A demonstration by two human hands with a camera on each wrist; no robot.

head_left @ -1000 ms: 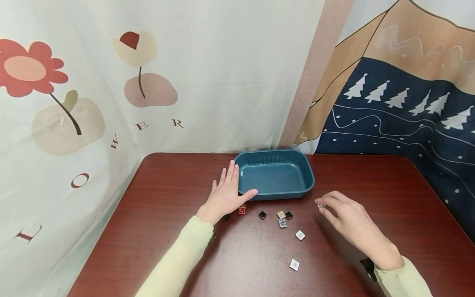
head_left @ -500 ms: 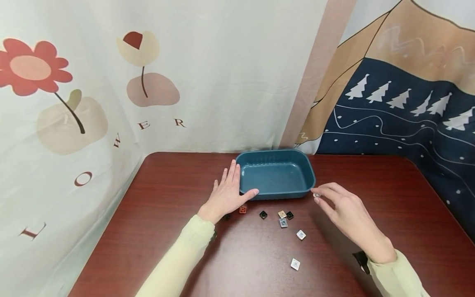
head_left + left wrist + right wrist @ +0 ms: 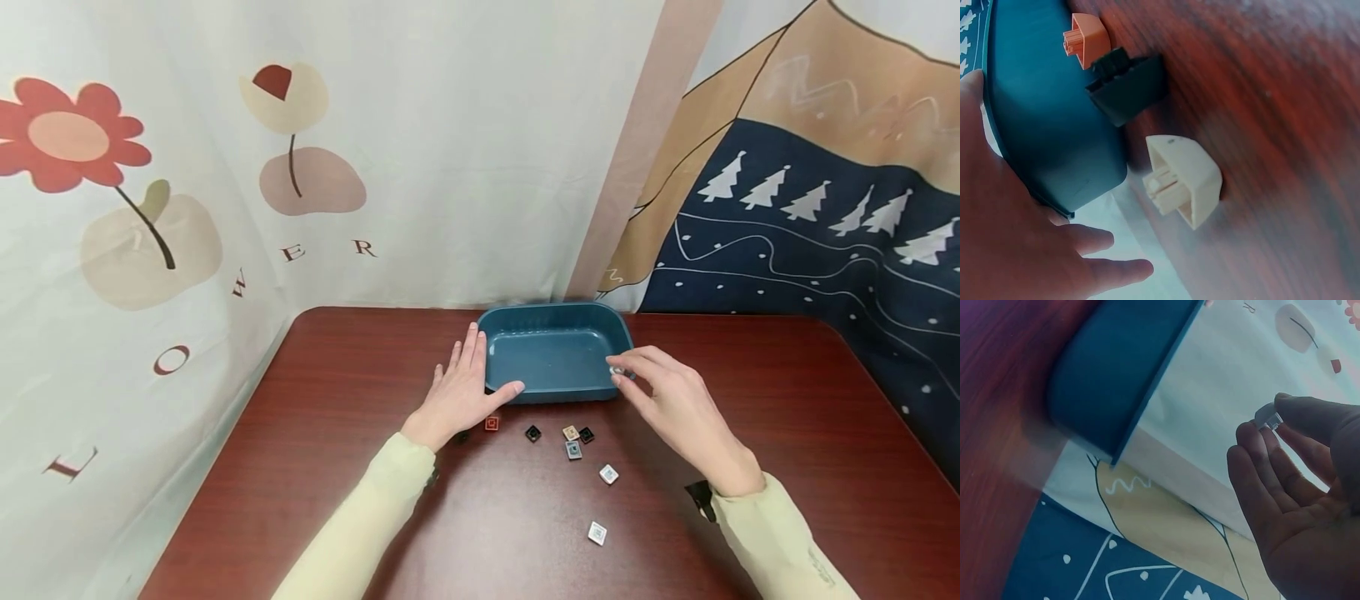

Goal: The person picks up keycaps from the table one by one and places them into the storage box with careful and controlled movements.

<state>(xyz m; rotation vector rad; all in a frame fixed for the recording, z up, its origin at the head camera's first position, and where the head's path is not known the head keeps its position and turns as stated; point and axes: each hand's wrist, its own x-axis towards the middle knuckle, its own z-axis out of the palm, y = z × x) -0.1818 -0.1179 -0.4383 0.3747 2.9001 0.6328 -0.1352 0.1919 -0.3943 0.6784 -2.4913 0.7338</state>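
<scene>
My right hand (image 3: 678, 408) pinches a pale grey-white keycap (image 3: 1267, 417) between thumb and fingertips, above the near right rim of a dark blue plastic tub (image 3: 558, 394). My left hand (image 3: 459, 390) rests with straight, spread fingers along the tub's left side, thumb at the near rim. In front of the tub lie loose keycaps: a red-orange keycap (image 3: 491, 423), a black keycap (image 3: 532, 433), a cream keycap (image 3: 571, 432) touching another black keycap (image 3: 587, 435), and a grey-blue keycap (image 3: 573, 450). Seen close in the left wrist view, a cream keycap (image 3: 1188, 178) lies stem side showing.
Two white keycaps, the farther white keycap (image 3: 608, 474) and the nearer white keycap (image 3: 597, 533), lie closer to the person on the brown table (image 3: 300, 500). A dark piece (image 3: 461, 436) sits partly hidden by the left wrist. A printed curtain (image 3: 450, 167) hangs behind.
My right hand has moved left and away from the person, carrying the keycap from beside the tub to over its right rim. The left hand has stayed on the tub.
</scene>
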